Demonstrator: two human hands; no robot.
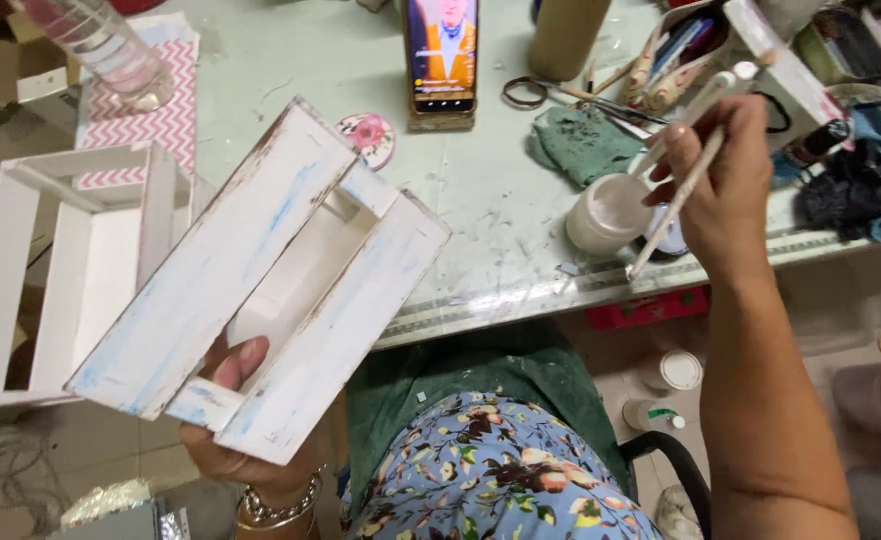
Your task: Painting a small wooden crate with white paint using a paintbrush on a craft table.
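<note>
**Painted crate in one hand, brush in the other**

The left hand (236,430) grips the white wooden crate (261,280) from below at its near end, fingers closed round an end slat, thumb showing inside. The crate's long axis runs from lower left up to upper right, open side facing the camera, held off the counter (481,200). The right hand (726,185) pinches a thin paintbrush (676,200) shut between its fingers, arm reaching forward, brush slanting down-left beside a small pale paint jar (609,212).
</note>
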